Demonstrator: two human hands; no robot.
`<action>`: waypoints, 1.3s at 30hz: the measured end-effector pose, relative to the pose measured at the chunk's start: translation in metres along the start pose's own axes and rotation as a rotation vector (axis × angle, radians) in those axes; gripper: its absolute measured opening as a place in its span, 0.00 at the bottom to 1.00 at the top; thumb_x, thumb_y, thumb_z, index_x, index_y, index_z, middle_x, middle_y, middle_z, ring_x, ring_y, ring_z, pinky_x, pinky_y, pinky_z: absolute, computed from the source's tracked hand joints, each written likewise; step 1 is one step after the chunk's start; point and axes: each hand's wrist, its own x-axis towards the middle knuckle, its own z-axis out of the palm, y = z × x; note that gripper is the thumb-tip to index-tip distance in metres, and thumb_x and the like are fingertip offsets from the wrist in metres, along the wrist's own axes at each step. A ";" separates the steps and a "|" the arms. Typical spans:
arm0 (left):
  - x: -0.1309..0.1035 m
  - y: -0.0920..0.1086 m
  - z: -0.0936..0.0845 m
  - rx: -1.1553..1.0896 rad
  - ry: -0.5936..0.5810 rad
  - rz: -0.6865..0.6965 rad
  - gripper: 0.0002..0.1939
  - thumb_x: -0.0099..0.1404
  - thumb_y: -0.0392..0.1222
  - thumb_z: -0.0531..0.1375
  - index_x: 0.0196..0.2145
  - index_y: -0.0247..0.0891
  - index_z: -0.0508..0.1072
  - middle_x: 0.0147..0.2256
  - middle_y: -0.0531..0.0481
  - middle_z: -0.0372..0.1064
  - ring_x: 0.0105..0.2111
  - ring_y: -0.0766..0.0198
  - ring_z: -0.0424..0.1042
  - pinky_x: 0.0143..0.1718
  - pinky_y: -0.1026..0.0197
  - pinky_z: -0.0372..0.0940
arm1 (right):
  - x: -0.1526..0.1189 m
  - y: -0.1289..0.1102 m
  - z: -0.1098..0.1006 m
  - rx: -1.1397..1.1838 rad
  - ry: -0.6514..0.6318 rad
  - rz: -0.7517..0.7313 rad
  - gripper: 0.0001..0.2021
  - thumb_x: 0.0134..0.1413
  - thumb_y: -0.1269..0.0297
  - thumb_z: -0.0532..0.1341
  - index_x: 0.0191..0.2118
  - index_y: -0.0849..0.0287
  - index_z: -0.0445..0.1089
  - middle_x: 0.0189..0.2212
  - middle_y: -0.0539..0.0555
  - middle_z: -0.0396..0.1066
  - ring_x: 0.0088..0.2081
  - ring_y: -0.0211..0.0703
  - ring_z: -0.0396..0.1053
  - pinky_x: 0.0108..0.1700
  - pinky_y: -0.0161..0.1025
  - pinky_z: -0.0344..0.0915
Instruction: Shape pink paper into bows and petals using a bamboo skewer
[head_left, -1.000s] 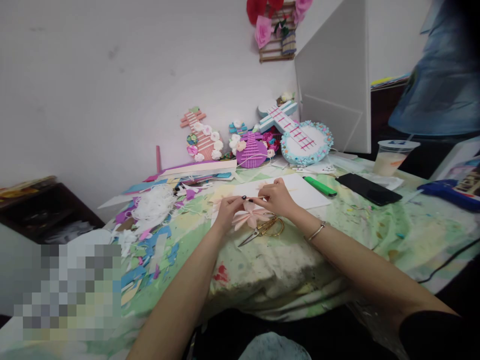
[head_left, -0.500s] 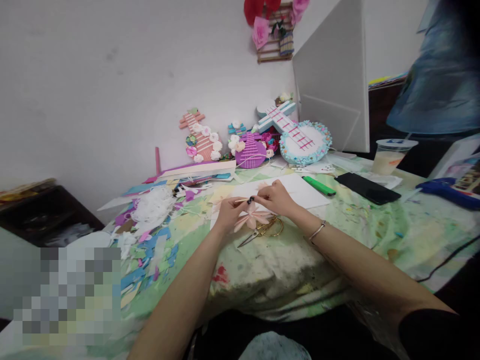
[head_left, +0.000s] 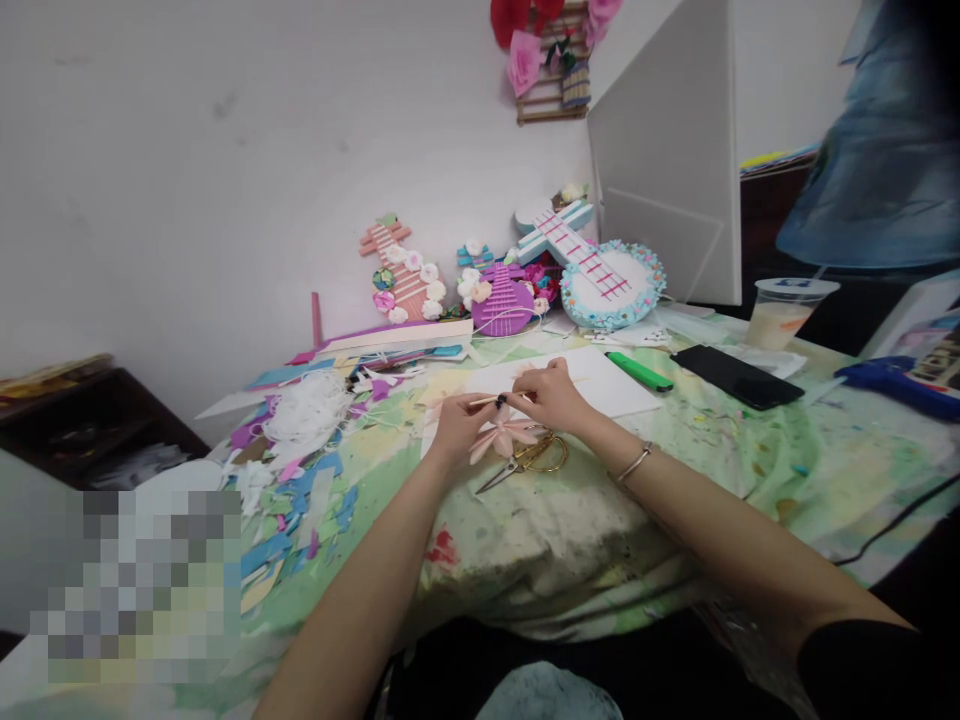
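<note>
On the bench [head_left: 712, 470]: green marker [head_left: 639, 371] and black phone [head_left: 736, 377] at two o'clock, foam scraps [head_left: 300, 470] at nine, guitar crafts [head_left: 504, 298] at twelve.

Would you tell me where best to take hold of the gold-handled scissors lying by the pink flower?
Probably by the gold handle loops of the scissors, coming from the right: the loops point right and lie bare, while the blade tips point left toward the left hand.
</note>
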 end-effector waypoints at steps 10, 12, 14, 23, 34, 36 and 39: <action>0.002 -0.001 -0.003 -0.014 -0.014 0.000 0.12 0.47 0.43 0.67 0.28 0.31 0.78 0.27 0.46 0.76 0.28 0.62 0.72 0.33 0.60 0.65 | -0.001 -0.005 -0.002 -0.032 0.048 -0.012 0.21 0.58 0.53 0.51 0.21 0.62 0.64 0.21 0.50 0.67 0.27 0.35 0.59 0.39 0.41 0.40; 0.001 -0.001 -0.003 -0.019 -0.026 0.003 0.12 0.47 0.43 0.67 0.29 0.31 0.78 0.28 0.47 0.76 0.28 0.62 0.72 0.33 0.61 0.65 | -0.001 -0.004 -0.002 -0.047 0.038 -0.008 0.21 0.58 0.52 0.51 0.21 0.62 0.63 0.20 0.49 0.67 0.26 0.34 0.58 0.38 0.41 0.40; 0.001 -0.001 -0.003 -0.020 -0.034 0.009 0.13 0.48 0.44 0.66 0.29 0.31 0.78 0.27 0.47 0.75 0.28 0.63 0.71 0.32 0.62 0.65 | -0.001 -0.004 -0.002 -0.058 0.020 -0.002 0.22 0.58 0.51 0.51 0.20 0.62 0.63 0.20 0.49 0.66 0.24 0.33 0.56 0.37 0.40 0.40; 0.006 -0.009 -0.003 0.014 -0.002 0.018 0.13 0.49 0.46 0.65 0.26 0.32 0.78 0.25 0.48 0.75 0.25 0.65 0.69 0.29 0.63 0.63 | 0.000 -0.002 -0.004 -0.032 -0.058 -0.004 0.19 0.60 0.58 0.49 0.21 0.61 0.62 0.21 0.48 0.66 0.24 0.34 0.55 0.35 0.39 0.39; 0.005 -0.004 -0.003 0.060 0.047 -0.005 0.10 0.47 0.42 0.66 0.26 0.33 0.79 0.27 0.46 0.76 0.29 0.60 0.72 0.36 0.58 0.66 | 0.000 -0.005 -0.007 0.015 -0.056 0.013 0.17 0.59 0.60 0.48 0.23 0.61 0.63 0.23 0.49 0.65 0.28 0.36 0.59 0.36 0.39 0.40; 0.004 -0.002 -0.003 0.067 0.046 -0.007 0.09 0.47 0.41 0.66 0.27 0.33 0.79 0.28 0.46 0.76 0.30 0.60 0.72 0.37 0.58 0.67 | 0.000 -0.005 -0.008 0.014 -0.055 0.012 0.17 0.60 0.60 0.48 0.24 0.61 0.63 0.23 0.49 0.65 0.29 0.36 0.60 0.37 0.39 0.40; 0.003 -0.001 -0.002 0.072 0.046 -0.008 0.10 0.47 0.41 0.66 0.27 0.33 0.79 0.28 0.46 0.77 0.30 0.59 0.73 0.37 0.57 0.67 | -0.001 -0.005 -0.008 0.015 -0.049 0.010 0.17 0.60 0.61 0.48 0.24 0.61 0.64 0.24 0.49 0.66 0.30 0.37 0.61 0.37 0.39 0.41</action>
